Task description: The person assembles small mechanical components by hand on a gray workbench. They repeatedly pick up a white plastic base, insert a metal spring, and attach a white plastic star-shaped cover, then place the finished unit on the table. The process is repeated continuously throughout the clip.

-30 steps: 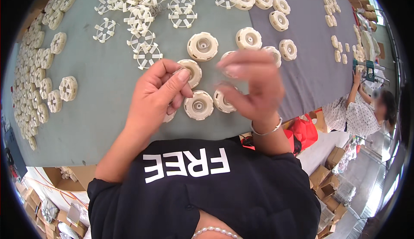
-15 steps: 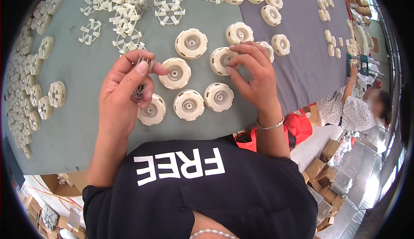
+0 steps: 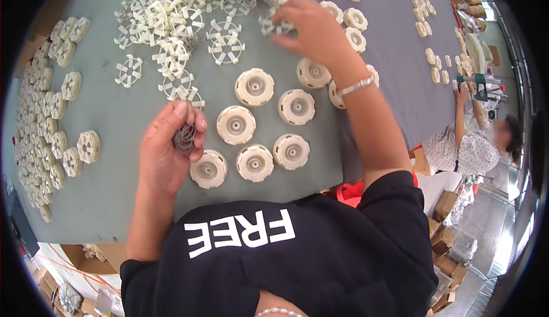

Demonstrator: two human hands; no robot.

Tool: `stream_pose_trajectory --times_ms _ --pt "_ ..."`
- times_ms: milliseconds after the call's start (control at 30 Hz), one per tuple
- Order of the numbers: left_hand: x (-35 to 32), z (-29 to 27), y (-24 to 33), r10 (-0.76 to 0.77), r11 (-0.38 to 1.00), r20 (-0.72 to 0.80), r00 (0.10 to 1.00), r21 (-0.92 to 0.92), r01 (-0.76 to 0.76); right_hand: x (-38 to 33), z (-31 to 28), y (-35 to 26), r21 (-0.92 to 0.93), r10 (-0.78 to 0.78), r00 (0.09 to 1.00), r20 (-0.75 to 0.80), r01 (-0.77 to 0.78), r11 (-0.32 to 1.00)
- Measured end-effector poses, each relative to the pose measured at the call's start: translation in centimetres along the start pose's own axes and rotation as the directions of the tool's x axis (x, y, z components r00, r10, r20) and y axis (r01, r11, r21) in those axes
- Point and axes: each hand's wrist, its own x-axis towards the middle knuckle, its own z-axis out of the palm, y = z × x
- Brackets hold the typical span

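My left hand (image 3: 166, 151) is closed around a small bunch of thin metal rings (image 3: 184, 138), held just above the grey table (image 3: 114, 191). My right hand (image 3: 311, 28) reaches far forward, and its fingers pinch a cream spoked plastic wheel (image 3: 274, 26) at the edge of the loose pile (image 3: 171, 14). Between the two hands lie several round cream discs (image 3: 254, 87) with a raised hub, flat on the table in a loose cluster. The nearest disc (image 3: 209, 169) sits right beside my left hand.
Assembled cream wheels are lined up along the left edge (image 3: 51, 117) and across the far right (image 3: 423, 25). Another person (image 3: 474, 139) sits at the right end of the table. Cardboard boxes (image 3: 446, 208) stand on the floor below.
My right hand left the discs and stretched forward to the spoked-wheel pile, taking hold of one. My left hand stayed near the front discs, still holding the metal rings.
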Motion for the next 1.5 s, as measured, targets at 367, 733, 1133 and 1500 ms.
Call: stream_pose_trajectory --times_ms 367,733,1133,1500 --pt "-1.8 -2.1 1.1 0.078 0.988 0.002 0.997 0.137 -0.077 -15.6 -9.9 -8.7 0.817 0.554 0.726 0.407 -0.560 0.133" --pt "-8.0 -2.6 -1.5 0.350 0.473 0.027 0.936 0.858 -0.202 -22.2 -7.8 -13.1 0.274 0.633 0.746 0.207 -0.665 0.695" --pt "-9.4 -1.5 -4.2 0.375 0.157 0.163 0.912 0.959 -0.237 -21.9 -9.2 -13.1 0.304 0.399 0.841 0.365 -0.512 0.803" --pt "-9.6 -2.2 -4.5 0.383 0.441 0.088 0.919 0.857 -0.266 -17.5 -8.4 -16.4 0.431 0.243 0.948 0.205 -0.310 0.847"
